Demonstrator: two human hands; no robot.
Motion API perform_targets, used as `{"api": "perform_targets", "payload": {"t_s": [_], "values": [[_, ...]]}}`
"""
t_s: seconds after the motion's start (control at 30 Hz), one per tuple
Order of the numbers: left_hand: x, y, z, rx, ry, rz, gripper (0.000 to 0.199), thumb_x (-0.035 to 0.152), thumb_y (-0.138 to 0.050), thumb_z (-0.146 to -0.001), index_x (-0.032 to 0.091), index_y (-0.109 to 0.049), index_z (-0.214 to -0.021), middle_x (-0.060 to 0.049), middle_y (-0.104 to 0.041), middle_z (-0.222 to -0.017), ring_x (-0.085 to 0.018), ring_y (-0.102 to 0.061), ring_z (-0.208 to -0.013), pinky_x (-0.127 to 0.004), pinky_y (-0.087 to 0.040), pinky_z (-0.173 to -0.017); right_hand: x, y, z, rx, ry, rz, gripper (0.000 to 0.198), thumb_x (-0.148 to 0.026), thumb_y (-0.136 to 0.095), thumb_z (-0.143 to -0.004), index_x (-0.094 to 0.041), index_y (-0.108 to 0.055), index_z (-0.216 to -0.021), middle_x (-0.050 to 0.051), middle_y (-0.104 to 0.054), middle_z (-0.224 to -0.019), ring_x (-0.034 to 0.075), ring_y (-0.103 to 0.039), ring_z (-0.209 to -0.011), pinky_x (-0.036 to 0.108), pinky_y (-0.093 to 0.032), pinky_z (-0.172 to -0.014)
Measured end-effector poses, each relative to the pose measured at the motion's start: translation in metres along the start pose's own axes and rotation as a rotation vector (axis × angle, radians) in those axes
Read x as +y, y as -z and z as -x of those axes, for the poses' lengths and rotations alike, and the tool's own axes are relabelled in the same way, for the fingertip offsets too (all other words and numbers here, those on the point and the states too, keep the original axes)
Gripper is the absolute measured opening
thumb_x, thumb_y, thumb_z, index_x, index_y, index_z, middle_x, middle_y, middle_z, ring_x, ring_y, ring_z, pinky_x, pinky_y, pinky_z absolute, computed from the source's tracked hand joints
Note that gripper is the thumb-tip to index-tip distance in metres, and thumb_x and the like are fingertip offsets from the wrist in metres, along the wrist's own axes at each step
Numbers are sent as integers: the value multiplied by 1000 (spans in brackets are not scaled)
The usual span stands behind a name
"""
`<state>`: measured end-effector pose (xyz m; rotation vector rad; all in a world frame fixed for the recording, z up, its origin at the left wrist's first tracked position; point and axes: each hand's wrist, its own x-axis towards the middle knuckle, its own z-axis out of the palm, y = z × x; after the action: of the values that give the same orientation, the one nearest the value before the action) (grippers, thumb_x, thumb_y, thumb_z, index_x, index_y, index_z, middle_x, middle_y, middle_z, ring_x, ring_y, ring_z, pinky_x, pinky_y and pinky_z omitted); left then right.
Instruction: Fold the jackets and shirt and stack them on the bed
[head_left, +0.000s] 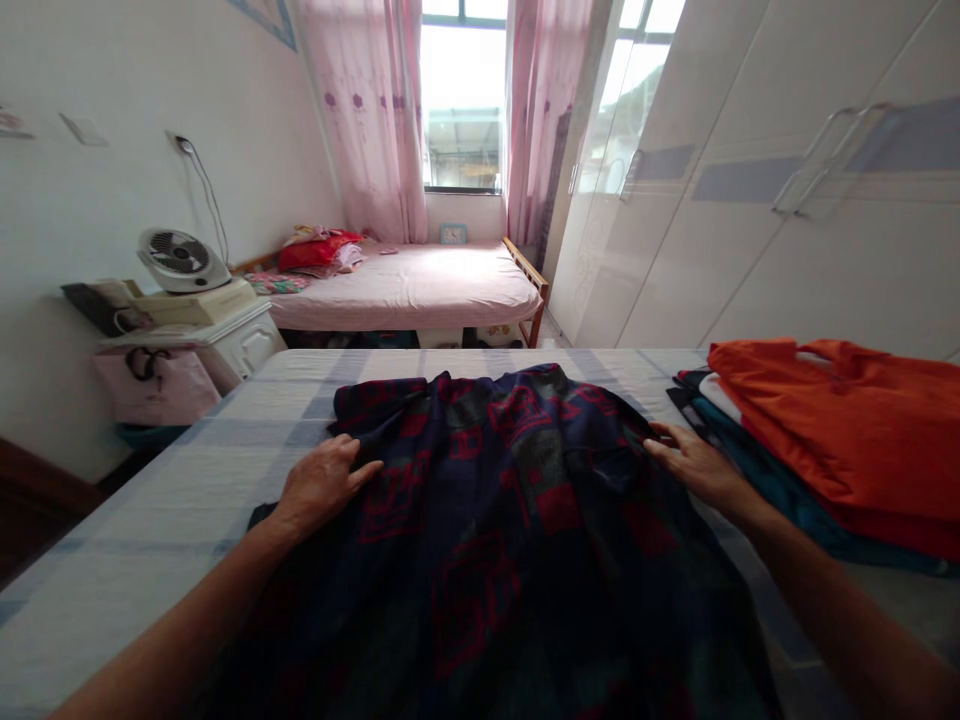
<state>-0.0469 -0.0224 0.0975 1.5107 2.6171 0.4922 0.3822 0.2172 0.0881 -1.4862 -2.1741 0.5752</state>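
Observation:
A dark shirt [480, 520] with navy, red and grey blocks lies spread on the bed in front of me, its upper edge away from me. My left hand [319, 485] is at its left side, thumb over the cloth and fingers curled at the edge, partly hidden. On the opposite side, my right hand [694, 462] pinches the shirt's right edge between thumb and fingers. Just beyond that hand rests a stack of folded clothes, with an orange garment [847, 430] on top.
The bed I work on has a pale checked sheet [135, 530]. Behind it stands a second bed [442, 285] with pink bedding. A fan [184, 258] sits on a white cabinet [247, 340] at left, beside a pink bag [157, 385]. White wardrobes [750, 270] line the right.

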Motion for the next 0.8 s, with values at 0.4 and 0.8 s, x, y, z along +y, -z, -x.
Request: {"api": "perform_targets", "payload": {"t_s": [0.4, 0.8], "values": [[-109, 42, 9, 181, 365, -14, 55, 42, -36, -80, 3, -52, -116, -22, -63, -105, -33, -64, -85, -44, -50, -78, 0, -18, -77, -7, -74, 81, 45, -42, -44, -82, -14, -64, -112, 15, -65, -115, 29, -59, -110, 37, -45, -92], [-52, 9, -87, -50, -143, -88, 88, 54, -61, -66, 17, -34, -141, -13, -41, -144, -29, -40, -131, -35, -37, -103, -60, -24, -110, -621, -45, -286, 40, -45, -68, -67, -17, -69, -95, 4, -73, -84, 20, -66, -72, 30, -53, -65]]}}
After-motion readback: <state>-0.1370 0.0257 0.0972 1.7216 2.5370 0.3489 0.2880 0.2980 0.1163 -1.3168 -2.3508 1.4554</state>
